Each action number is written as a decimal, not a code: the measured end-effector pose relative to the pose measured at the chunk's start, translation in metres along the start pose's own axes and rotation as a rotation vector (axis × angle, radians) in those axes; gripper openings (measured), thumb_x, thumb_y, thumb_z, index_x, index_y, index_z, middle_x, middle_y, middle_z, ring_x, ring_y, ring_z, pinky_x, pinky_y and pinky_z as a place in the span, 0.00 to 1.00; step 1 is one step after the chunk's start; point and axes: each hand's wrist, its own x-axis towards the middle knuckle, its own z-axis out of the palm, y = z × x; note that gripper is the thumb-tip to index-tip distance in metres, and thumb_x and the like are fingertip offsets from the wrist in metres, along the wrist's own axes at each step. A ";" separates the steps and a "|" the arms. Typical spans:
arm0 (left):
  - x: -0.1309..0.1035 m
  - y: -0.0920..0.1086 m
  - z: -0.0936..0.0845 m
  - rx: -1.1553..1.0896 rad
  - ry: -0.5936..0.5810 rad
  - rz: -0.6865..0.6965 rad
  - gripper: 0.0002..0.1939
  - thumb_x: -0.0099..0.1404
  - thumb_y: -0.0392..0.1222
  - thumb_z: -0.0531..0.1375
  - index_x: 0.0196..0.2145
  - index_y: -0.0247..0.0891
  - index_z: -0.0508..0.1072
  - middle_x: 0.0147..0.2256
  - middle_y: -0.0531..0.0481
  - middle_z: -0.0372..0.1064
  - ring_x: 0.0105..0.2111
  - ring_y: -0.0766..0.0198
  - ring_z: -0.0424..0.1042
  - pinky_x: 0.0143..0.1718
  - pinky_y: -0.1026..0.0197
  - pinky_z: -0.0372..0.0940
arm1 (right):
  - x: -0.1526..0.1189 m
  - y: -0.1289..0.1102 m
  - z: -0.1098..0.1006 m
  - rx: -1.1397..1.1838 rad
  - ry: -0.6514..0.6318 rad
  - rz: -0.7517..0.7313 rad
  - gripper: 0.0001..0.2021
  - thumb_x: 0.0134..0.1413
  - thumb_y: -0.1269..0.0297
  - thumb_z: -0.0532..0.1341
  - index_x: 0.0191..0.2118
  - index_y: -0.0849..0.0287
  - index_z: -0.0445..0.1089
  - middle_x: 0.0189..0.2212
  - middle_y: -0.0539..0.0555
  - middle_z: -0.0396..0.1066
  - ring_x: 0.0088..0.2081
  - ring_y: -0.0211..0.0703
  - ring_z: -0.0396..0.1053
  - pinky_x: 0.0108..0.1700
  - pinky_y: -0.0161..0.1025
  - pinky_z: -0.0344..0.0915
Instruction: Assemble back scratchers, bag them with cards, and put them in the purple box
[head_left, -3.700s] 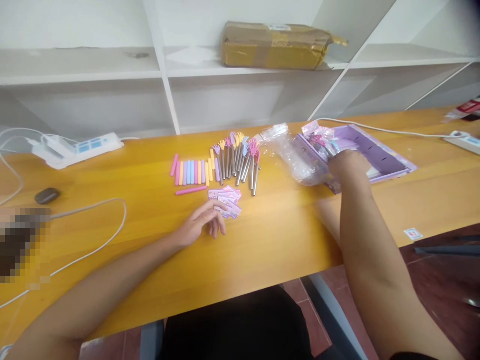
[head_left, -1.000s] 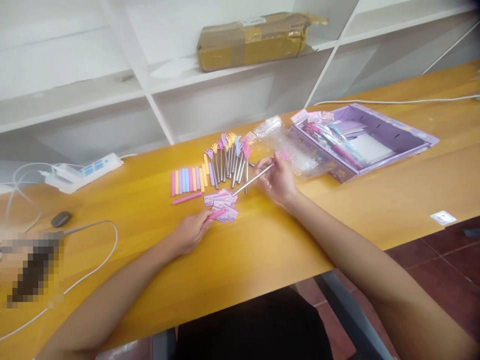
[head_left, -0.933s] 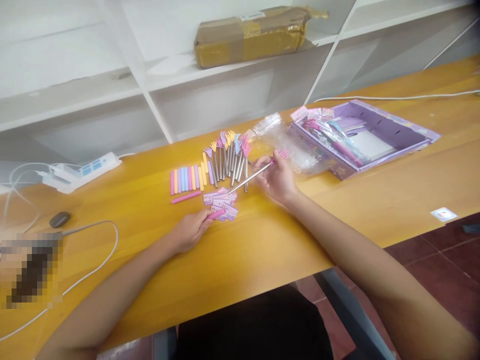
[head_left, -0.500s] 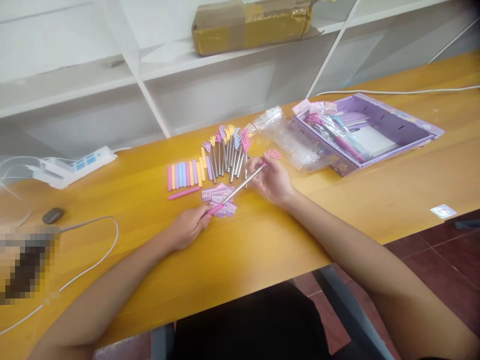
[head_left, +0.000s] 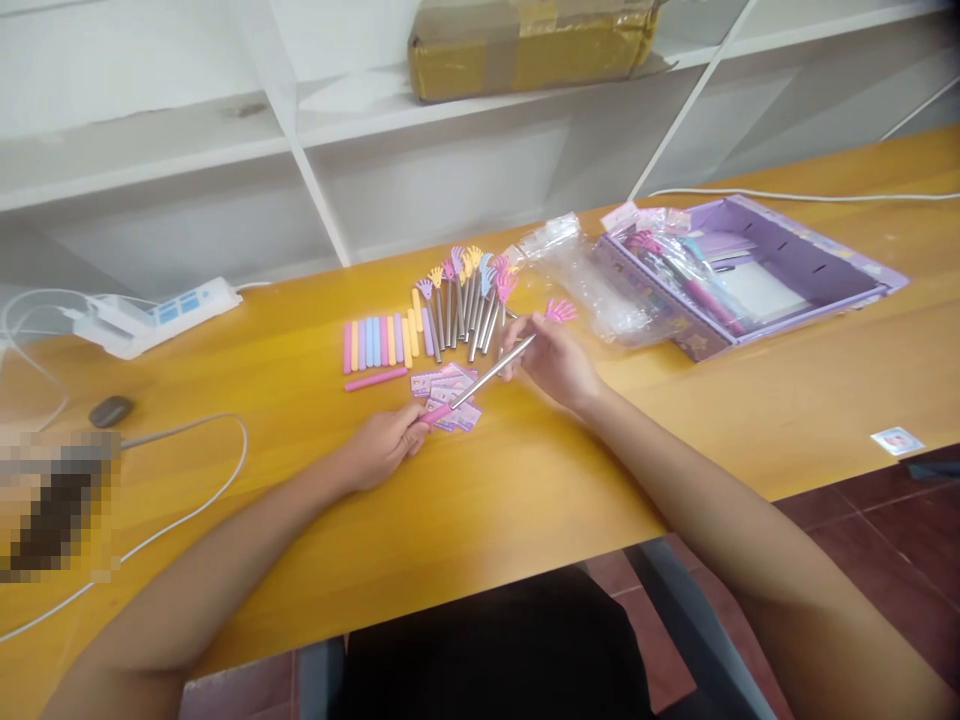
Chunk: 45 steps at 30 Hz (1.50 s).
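My left hand is closed around the pink handle of a back scratcher, whose metal rod slants up to the right. At its far end my right hand grips the rod near the pink hand-shaped head. Behind lie several metal rods with pink, yellow, purple and blue hand-shaped heads. Left of them is a row of coloured handle tubes, with one pink tube lying crosswise in front. Small printed cards are partly under the held scratcher.
Clear plastic bags lie against a purple box holding wrapped items. At the left are a power strip, a black object and white cables. A taped carton sits on the shelf. A small sticker lies near the table's edge.
The camera view has shifted slightly, moving the scene to the right. Both hands keep hold of the scratcher, in nearly the same pose.
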 end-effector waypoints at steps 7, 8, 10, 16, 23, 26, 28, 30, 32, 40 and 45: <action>0.003 -0.005 -0.004 -0.203 0.059 -0.022 0.21 0.82 0.58 0.46 0.41 0.40 0.66 0.26 0.59 0.55 0.25 0.65 0.54 0.31 0.61 0.53 | -0.002 -0.002 -0.001 -0.043 -0.013 -0.032 0.25 0.63 0.38 0.64 0.34 0.59 0.76 0.21 0.49 0.69 0.21 0.38 0.69 0.27 0.37 0.67; 0.003 -0.005 -0.004 -0.211 0.058 -0.021 0.20 0.82 0.57 0.46 0.41 0.40 0.66 0.26 0.59 0.54 0.25 0.65 0.54 0.31 0.61 0.53 | -0.002 -0.002 -0.001 -0.048 -0.010 -0.032 0.25 0.63 0.38 0.64 0.34 0.59 0.76 0.21 0.49 0.69 0.20 0.38 0.68 0.27 0.38 0.67; 0.004 -0.005 -0.005 -0.203 0.057 -0.008 0.20 0.82 0.57 0.47 0.41 0.39 0.67 0.27 0.58 0.54 0.27 0.65 0.54 0.32 0.61 0.53 | -0.003 -0.002 -0.001 -0.062 -0.002 -0.030 0.26 0.63 0.37 0.64 0.35 0.59 0.75 0.21 0.50 0.69 0.20 0.38 0.67 0.27 0.38 0.66; 0.004 -0.003 -0.008 -0.263 0.056 -0.001 0.22 0.81 0.59 0.47 0.43 0.39 0.69 0.28 0.57 0.54 0.29 0.64 0.56 0.33 0.61 0.53 | -0.003 -0.001 -0.001 -0.097 0.017 -0.044 0.25 0.64 0.38 0.64 0.35 0.60 0.76 0.21 0.50 0.69 0.21 0.40 0.69 0.25 0.37 0.63; 0.004 -0.003 -0.009 -0.289 0.045 -0.017 0.22 0.81 0.59 0.48 0.42 0.39 0.70 0.28 0.57 0.53 0.28 0.65 0.55 0.33 0.61 0.52 | -0.004 0.001 -0.003 -0.171 0.026 -0.083 0.27 0.64 0.37 0.63 0.35 0.60 0.77 0.21 0.50 0.68 0.21 0.39 0.68 0.27 0.38 0.64; 0.004 -0.003 -0.008 -0.279 0.048 -0.019 0.22 0.81 0.59 0.48 0.42 0.39 0.69 0.28 0.57 0.53 0.28 0.65 0.55 0.33 0.61 0.53 | -0.003 0.001 -0.002 -0.175 0.028 -0.078 0.27 0.64 0.36 0.63 0.34 0.59 0.76 0.21 0.50 0.69 0.21 0.38 0.67 0.26 0.38 0.64; 0.004 -0.003 -0.008 -0.274 0.054 -0.020 0.21 0.81 0.58 0.48 0.42 0.39 0.69 0.28 0.57 0.53 0.28 0.65 0.54 0.33 0.61 0.53 | -0.003 0.002 -0.002 -0.183 0.029 -0.071 0.28 0.63 0.34 0.62 0.34 0.59 0.75 0.22 0.51 0.69 0.20 0.38 0.67 0.25 0.38 0.64; 0.005 -0.003 -0.008 -0.260 0.061 -0.022 0.21 0.81 0.57 0.48 0.42 0.39 0.69 0.28 0.57 0.54 0.27 0.65 0.54 0.33 0.61 0.53 | -0.004 0.001 -0.001 -0.192 0.030 -0.070 0.29 0.63 0.33 0.62 0.34 0.59 0.75 0.22 0.51 0.70 0.20 0.39 0.66 0.24 0.39 0.64; 0.005 -0.002 -0.008 -0.232 0.065 -0.021 0.20 0.81 0.56 0.49 0.41 0.39 0.70 0.28 0.57 0.54 0.27 0.65 0.54 0.33 0.61 0.53 | -0.004 0.001 0.001 -0.195 0.030 -0.075 0.29 0.62 0.33 0.62 0.34 0.59 0.76 0.22 0.51 0.69 0.21 0.39 0.66 0.25 0.39 0.64; 0.007 0.000 -0.010 -0.190 0.055 -0.025 0.20 0.81 0.55 0.48 0.41 0.39 0.71 0.28 0.57 0.56 0.28 0.64 0.56 0.33 0.60 0.54 | -0.007 -0.001 0.005 -0.168 -0.041 -0.080 0.27 0.65 0.36 0.62 0.36 0.59 0.77 0.24 0.52 0.71 0.21 0.37 0.66 0.25 0.38 0.64; 0.006 -0.003 -0.009 -0.209 0.053 -0.011 0.21 0.81 0.56 0.48 0.42 0.39 0.71 0.28 0.57 0.56 0.28 0.64 0.56 0.33 0.60 0.54 | -0.005 0.000 0.007 -0.158 -0.035 -0.041 0.29 0.63 0.33 0.63 0.38 0.60 0.77 0.27 0.52 0.73 0.21 0.36 0.66 0.24 0.37 0.64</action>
